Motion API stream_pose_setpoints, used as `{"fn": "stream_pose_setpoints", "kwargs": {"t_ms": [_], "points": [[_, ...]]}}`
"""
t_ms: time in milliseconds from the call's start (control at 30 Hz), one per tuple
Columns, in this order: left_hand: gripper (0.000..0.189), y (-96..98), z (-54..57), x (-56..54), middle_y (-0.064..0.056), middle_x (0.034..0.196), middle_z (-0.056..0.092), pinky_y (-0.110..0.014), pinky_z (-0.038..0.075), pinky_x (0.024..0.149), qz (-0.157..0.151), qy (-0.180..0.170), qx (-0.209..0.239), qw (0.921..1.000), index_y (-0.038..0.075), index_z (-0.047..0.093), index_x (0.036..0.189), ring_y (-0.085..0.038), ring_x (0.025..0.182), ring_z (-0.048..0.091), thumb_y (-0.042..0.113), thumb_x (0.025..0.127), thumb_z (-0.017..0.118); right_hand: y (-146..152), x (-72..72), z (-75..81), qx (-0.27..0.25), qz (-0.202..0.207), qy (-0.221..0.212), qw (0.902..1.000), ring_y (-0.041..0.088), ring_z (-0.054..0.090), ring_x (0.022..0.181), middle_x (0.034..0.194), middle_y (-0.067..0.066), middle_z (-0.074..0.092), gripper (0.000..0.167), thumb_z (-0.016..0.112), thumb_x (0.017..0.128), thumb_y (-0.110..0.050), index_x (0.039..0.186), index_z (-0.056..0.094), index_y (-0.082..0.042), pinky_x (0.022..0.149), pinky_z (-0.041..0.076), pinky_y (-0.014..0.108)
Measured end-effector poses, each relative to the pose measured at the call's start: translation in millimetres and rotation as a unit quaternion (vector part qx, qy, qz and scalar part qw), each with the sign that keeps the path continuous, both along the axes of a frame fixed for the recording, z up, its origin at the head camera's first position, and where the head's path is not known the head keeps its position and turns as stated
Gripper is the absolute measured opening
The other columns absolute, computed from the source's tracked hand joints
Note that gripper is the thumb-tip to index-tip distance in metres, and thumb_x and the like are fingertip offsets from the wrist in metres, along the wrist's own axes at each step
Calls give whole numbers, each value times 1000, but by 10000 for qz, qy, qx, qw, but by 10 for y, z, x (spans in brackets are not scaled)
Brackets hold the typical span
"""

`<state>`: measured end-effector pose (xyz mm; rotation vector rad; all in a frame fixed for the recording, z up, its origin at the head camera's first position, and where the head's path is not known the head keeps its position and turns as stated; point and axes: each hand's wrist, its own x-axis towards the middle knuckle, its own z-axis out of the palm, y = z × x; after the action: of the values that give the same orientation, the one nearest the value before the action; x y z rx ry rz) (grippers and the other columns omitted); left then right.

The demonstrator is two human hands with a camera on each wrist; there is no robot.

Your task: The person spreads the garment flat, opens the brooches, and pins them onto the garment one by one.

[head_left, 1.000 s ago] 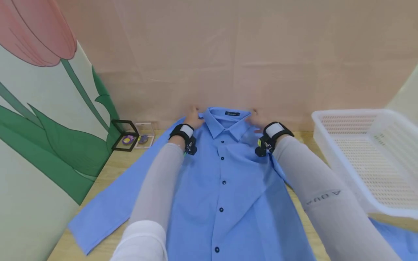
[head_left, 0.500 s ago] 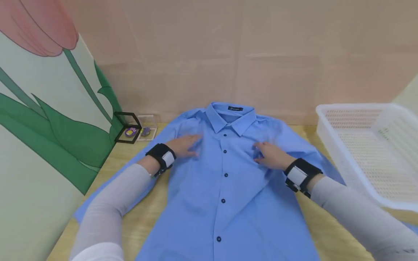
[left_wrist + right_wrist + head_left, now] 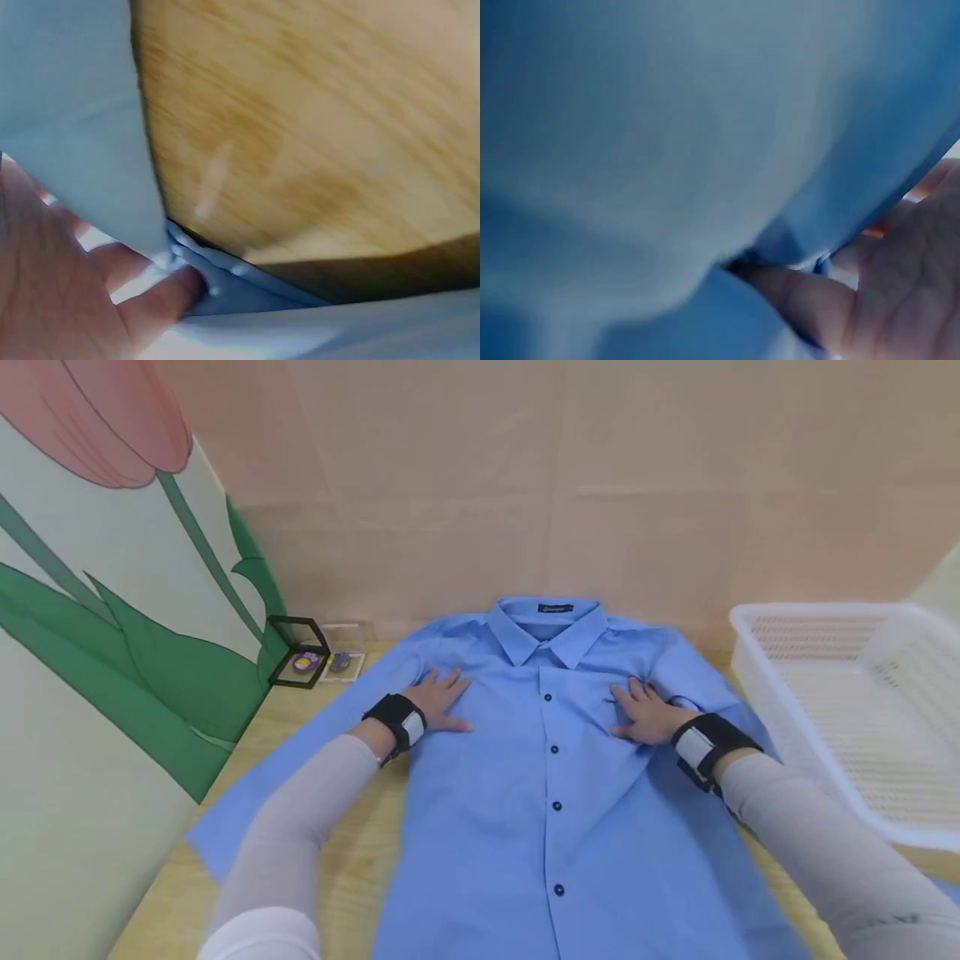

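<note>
A blue button-up shirt (image 3: 487,793) lies front side up, its collar (image 3: 551,631) toward the back wall and a row of dark buttons down its middle. My left hand (image 3: 438,700) rests spread on the chest left of the buttons, close to the sleeve seam. On the other side of the placket, my right hand (image 3: 647,712) lies with fingers apart on the chest by a few wrinkles. Both wrist views show the palm side of each hand and blue cloth close by; part of the right sleeve is hidden under the forearm.
A white plastic basket (image 3: 813,727) stands at the right. Two small display cases, one black-framed (image 3: 300,653) and one clear (image 3: 343,656), sit at the back left against the wall. The wooden table (image 3: 348,868) shows beside the shirt.
Both hands have left the collar and shoulder area, come toward me and apart, and settled on the chest. The shirt front has shifted a little to the right in view.
</note>
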<state>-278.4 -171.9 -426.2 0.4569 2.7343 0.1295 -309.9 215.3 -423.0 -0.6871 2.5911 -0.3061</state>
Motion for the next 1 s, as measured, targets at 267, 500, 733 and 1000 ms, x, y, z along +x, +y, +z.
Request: {"fn": "stream_pose_setpoints", "kwargs": {"t_ms": [267, 500, 733, 1000], "points": [[100, 46, 109, 166, -10, 168, 9, -60, 28, 118, -90, 97, -307, 9994, 18, 14, 161, -50, 151, 8, 69, 87, 59, 172, 21, -16, -365, 218, -95, 9991, 65, -11, 141, 154, 45, -8, 82, 61, 97, -29, 153, 16, 8, 112, 0, 75], [84, 312, 295, 22, -14, 157, 38, -47, 34, 118, -93, 694, -199, 9973, 12, 36, 153, -35, 145, 36, 63, 90, 60, -72, -31, 132, 21, 159, 1313, 9912, 56, 42, 130, 139, 33, 49, 53, 63, 94, -19, 138, 49, 5, 105, 35, 69], [75, 909, 92, -382, -2, 166, 23, -40, 20, 125, -845, 453, 349, 9948, 23, 24, 159, -24, 154, 21, 61, 98, 47, -631, -42, 41, -32, 188, 658, 9976, 63, 12, 143, 161, 30, 17, 64, 48, 102, -46, 158, 28, -21, 108, 11, 80], [87, 1132, 4, -500, 8, 169, -4, -56, 14, 124, -225, -516, -122, 9983, 39, 8, 159, -30, 156, -3, 75, 89, 47, -677, -176, -127, 832, -371, -116, 9958, 75, -18, 130, 160, 33, -14, 97, 42, 86, -82, 160, 8, -29, 97, -4, 89]]}}
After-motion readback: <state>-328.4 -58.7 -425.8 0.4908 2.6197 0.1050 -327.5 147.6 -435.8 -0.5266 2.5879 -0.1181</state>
